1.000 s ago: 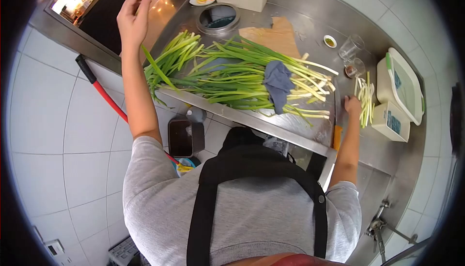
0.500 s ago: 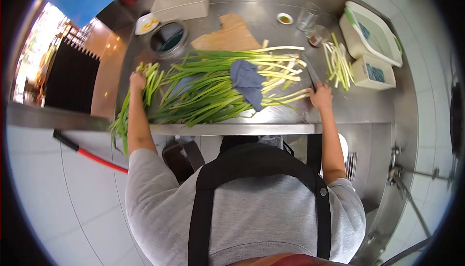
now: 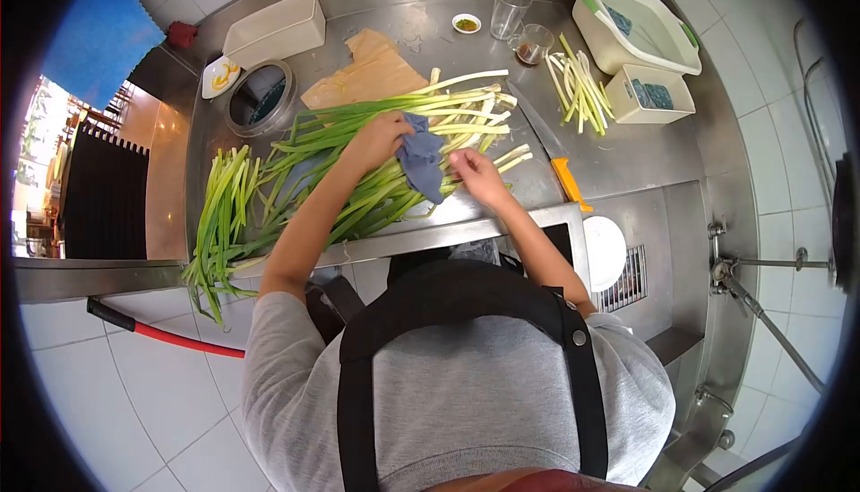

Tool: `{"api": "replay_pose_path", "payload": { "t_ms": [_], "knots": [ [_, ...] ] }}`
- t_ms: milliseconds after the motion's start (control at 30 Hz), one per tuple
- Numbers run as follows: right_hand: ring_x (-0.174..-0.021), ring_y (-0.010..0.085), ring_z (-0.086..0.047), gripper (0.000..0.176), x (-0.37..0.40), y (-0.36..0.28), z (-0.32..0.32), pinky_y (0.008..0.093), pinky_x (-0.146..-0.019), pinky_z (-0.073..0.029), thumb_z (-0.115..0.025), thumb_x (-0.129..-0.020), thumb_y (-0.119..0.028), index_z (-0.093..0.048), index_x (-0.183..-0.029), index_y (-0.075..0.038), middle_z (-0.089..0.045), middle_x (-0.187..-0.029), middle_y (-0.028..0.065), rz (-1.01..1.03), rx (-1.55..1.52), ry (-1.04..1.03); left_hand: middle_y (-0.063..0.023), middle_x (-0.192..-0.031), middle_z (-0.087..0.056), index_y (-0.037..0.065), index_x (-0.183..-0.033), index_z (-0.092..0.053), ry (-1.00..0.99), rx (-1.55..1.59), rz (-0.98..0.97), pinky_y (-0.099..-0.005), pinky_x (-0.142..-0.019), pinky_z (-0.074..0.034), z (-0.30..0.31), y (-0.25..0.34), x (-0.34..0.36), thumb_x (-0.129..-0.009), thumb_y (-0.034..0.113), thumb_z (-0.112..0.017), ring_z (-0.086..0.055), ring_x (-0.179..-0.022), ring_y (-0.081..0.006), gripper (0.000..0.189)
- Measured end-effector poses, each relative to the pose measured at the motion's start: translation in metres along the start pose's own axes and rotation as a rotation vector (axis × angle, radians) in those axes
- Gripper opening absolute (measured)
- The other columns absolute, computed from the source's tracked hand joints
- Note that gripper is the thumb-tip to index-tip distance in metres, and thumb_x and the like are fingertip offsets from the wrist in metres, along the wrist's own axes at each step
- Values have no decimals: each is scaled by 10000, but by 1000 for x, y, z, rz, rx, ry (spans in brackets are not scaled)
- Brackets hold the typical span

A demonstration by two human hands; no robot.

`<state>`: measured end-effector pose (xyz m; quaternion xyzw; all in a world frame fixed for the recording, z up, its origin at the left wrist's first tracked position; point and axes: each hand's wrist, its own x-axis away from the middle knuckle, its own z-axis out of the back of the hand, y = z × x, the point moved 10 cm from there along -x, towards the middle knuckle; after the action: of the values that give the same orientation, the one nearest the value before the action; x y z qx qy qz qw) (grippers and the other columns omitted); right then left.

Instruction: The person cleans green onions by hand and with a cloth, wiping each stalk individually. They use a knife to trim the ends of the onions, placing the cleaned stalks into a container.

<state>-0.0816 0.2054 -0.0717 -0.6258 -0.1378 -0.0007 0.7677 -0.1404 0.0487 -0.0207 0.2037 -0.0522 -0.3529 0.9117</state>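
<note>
A big pile of spring onions (image 3: 336,129) lies across the steel counter, green tops to the left and white ends to the right. A crumpled blue-grey cloth (image 3: 421,165) rests on the pile. My left hand (image 3: 378,138) reaches over the stalks, its fingers closed on the cloth's upper left edge. Just right of the cloth, above the pale stalks, is my right hand (image 3: 479,176), fingers partly apart and seemingly empty. To its right lies a knife with an orange handle (image 3: 569,185), blade pointing away from me.
A smaller spring onion bunch (image 3: 224,210) hangs over the front edge at left; trimmed white stalks (image 3: 578,89) lie at right. Brown paper (image 3: 363,71), a round metal container (image 3: 285,89), glasses (image 3: 511,12), a sauce dish (image 3: 466,23) and white tubs (image 3: 618,84) stand behind.
My left hand has left the bunch at the left and moved right onto the cloth. My right hand has let go of the knife and moved left towards the cloth. The view has shifted.
</note>
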Motion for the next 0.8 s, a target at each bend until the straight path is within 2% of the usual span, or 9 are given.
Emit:
{"api": "replay_pose_path", "payload": {
  "t_ms": [33, 67, 167, 200, 333, 500, 600, 733, 800],
  "knots": [
    [-820, 177, -538, 461, 0, 16, -7, 326, -726, -491, -512, -880, -444, -536, -1119, -50, -556, -914, 77, -197, -318, -29, -102, -1143, -505, 120, -1187, -534, 2, -7, -4, -346, -889, -437, 11, 16, -7, -672, 12, -676, -497, -1068, -270, 545],
    [-995, 239, -517, 699, 5, 22, -9, 430, -786, -489, -404, -847, -636, -414, -1264, -75, -499, -1149, 121, -282, -492, -47, -107, -1149, -504, 116, -1178, -536, 96, 137, -89, -341, -892, -437, 30, 41, -12, -681, 6, -658, -492, -1078, -267, 524],
    [-1153, 315, -436, 845, 31, -30, -19, 552, -860, -438, -366, -772, -748, -366, -1308, -95, -386, -1313, 162, -258, -1232, -343, -110, -1125, -521, 106, -1153, -547, 175, 481, -202, -337, -889, -434, 77, 130, -16, -700, 7, -620, -499, -1065, -262, 469],
    [-1167, 338, -429, 943, 38, -49, -9, 641, -912, -360, -397, -698, -797, -339, -1342, -110, -435, -1256, 132, -213, -1271, -268, -108, -1095, -539, 100, -1137, -555, 165, 678, -232, -338, -883, -433, 84, 146, -17, -711, 14, -601, -511, -1044, -262, 437],
    [-1219, 368, -383, 867, 46, -39, 29, 684, -935, -294, -450, -720, -747, -372, -1315, -121, -438, -1273, 149, -109, -1420, -114, -133, -1058, -559, 102, -1121, -572, 461, 151, -61, -365, -880, -425, 69, 57, -46, -740, 76, -580, -523, -1006, -296, 382],
    [-1150, 341, -461, 765, 62, -41, 49, 635, -899, -362, -409, -794, -692, -419, -1272, -95, -490, -1227, 161, -17, -1394, -95, -111, -963, -598, 85, -966, -606, 272, -254, 307, -413, -819, -429, 12, -47, -50, -759, 154, -622, -531, -930, -304, 218],
    [-1044, 292, -550, 756, 62, -19, 59, 519, -837, -449, -359, -814, -691, -431, -1263, -87, -547, -1149, 132, 36, -1255, 12, -121, -895, -611, 83, -943, -574, 321, -304, 241, -415, -762, -455, 26, -33, -49, -797, 188, -602, -568, -871, -304, 182],
    [-1116, 326, -502, 711, 65, -31, 55, 589, -890, -391, -408, -816, -658, -454, -1240, -89, -520, -1216, 133, 52, -1316, -21, -133, -813, -622, 83, -963, -532, 291, -258, 311, -424, -682, -469, 63, -4, -39, -841, 204, -563, -595, -776, -317, 174],
    [-1099, 303, -517, 563, 60, -25, 50, 512, -919, -406, -495, -861, -479, -462, -1228, -54, -526, -1213, 127, -34, -1241, -6, -138, -757, -625, 72, -997, -499, 415, -189, 236, -431, -627, -462, 91, 21, -26, -877, 206, -520, -601, -713, -340, 181]
  ]
}}
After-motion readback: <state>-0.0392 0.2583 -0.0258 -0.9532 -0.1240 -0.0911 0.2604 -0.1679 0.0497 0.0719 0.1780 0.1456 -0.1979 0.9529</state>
